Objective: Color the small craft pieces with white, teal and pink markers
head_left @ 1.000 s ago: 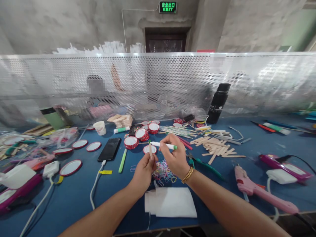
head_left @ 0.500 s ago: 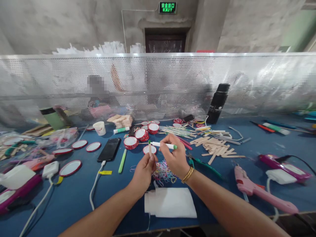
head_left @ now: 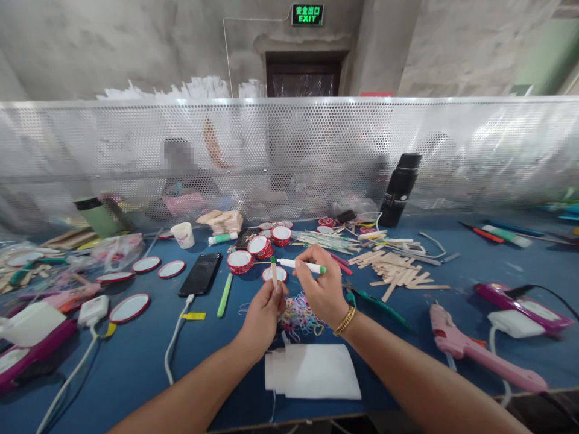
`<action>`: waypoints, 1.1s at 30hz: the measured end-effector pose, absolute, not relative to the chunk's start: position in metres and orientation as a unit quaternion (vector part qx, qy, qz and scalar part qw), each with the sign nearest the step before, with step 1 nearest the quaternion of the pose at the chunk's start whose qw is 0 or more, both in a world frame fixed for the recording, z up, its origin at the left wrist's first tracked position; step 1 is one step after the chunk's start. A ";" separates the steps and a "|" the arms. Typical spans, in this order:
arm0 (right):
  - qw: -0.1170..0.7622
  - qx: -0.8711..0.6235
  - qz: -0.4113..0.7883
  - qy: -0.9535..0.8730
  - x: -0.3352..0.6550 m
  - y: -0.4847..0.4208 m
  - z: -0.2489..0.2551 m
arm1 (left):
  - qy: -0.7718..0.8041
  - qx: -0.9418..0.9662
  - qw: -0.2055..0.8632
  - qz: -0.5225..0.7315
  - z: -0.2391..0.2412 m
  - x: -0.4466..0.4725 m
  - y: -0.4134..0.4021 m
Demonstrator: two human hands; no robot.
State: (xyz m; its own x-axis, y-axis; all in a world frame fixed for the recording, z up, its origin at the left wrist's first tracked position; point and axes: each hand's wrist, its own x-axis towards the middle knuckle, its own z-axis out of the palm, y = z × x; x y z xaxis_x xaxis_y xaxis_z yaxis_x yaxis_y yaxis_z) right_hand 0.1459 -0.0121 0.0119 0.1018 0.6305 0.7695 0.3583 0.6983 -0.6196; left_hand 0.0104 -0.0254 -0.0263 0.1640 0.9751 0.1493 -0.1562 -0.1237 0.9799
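Note:
Between the thumb and fingers of my left hand (head_left: 266, 306) a wooden craft stick (head_left: 274, 275) stands upright, its top end coloured green. My right hand (head_left: 320, 283) is closed round a white marker with a green end (head_left: 302, 265). The marker's tip points left and lies just beside the green end of the stick; I cannot tell whether they touch. Under and behind my hands lies a heap of colourful small rubber bands (head_left: 302, 313). A white-faced disc with a red rim (head_left: 274, 274) is partly hidden behind the stick.
A white pouch (head_left: 316, 371) lies at the front. Loose craft sticks (head_left: 393, 268), green pliers (head_left: 382, 307) and a pink glue gun (head_left: 479, 349) are on the right. A phone (head_left: 201, 273) with a cable and a green marker cap-like stick (head_left: 224, 295) lie left. A black bottle (head_left: 400, 190) stands behind.
The green area on the stick's end looks slightly longer. The marker has shifted very slightly to the right; both hands otherwise keep their places.

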 end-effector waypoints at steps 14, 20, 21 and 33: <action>0.636 -0.376 0.103 -0.666 0.146 -0.011 0.011 | 0.381 0.544 0.540 0.517 -0.029 0.010 -0.024; 0.636 -0.373 0.115 -0.666 0.144 -0.013 0.012 | 0.390 0.543 0.529 0.523 -0.027 0.011 -0.026; 0.634 -0.372 0.115 -0.669 0.144 -0.014 0.012 | 0.391 0.543 0.527 0.524 -0.027 0.011 -0.026; 0.631 -0.375 0.115 -0.670 0.146 -0.012 0.012 | 0.388 0.532 0.543 0.521 -0.026 0.011 -0.026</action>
State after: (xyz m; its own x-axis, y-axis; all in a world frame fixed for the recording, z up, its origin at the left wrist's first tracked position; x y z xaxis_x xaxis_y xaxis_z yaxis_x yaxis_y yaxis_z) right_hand 0.1456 -0.0121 0.0116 0.0763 0.6474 0.7584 0.3563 0.6926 -0.6271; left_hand 0.0109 -0.0262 -0.0265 0.1557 0.9789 0.1323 -0.1524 -0.1085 0.9823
